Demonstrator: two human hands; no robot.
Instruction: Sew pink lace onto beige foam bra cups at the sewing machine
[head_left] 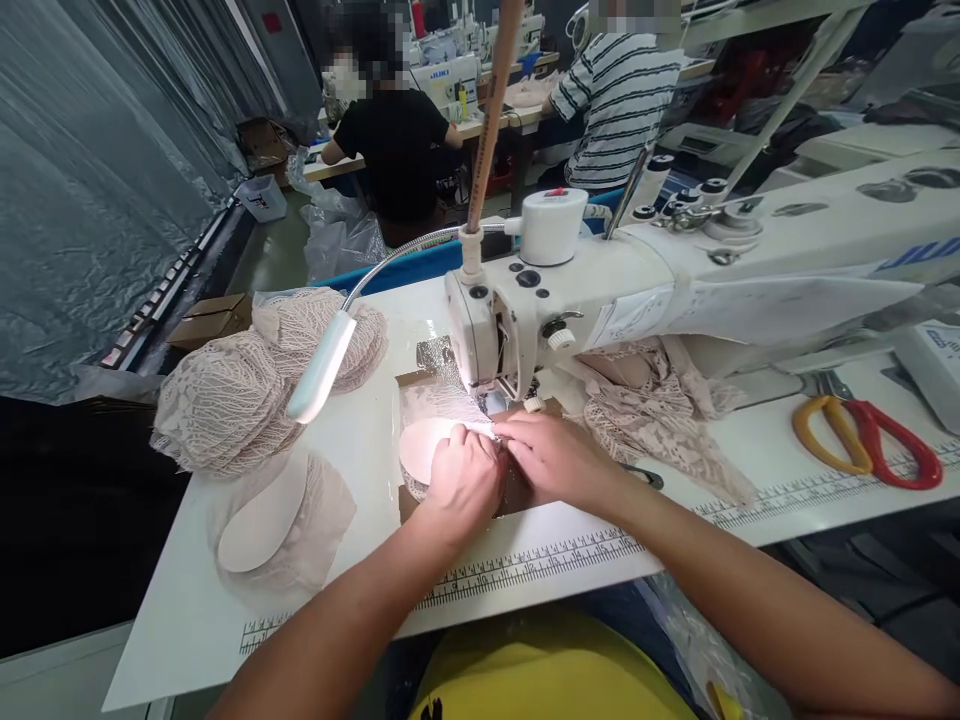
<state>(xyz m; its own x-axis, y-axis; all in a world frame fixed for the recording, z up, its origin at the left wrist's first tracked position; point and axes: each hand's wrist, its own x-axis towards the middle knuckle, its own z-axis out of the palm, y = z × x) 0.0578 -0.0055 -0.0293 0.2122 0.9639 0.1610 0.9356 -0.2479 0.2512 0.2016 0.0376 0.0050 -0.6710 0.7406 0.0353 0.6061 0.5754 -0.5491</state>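
Observation:
Under the needle area of a white sewing machine (517, 310) lies a beige lace piece (424, 400) with a smooth oval pad (421, 447) on it. My left hand (466, 475) is closed over the pad's right side, fingers curled and gripping the work. Beside it, my right hand (551, 455) pinches the edge of the lace piece near the presser foot, its fingertips almost touching the left hand's. The needle tip and the exact spot held are hard to make out in the lamp's glare. A slim lamp (324, 368) lights the spot from the left.
Stacked lace cups (225, 400) and a loose lace piece with a pad (266, 515) lie left. Right are crumpled lace (652, 410) and scissors with orange and red handles (900, 445). A printed ruler (525, 562) runs along the table's front edge. Two people sit at machines beyond.

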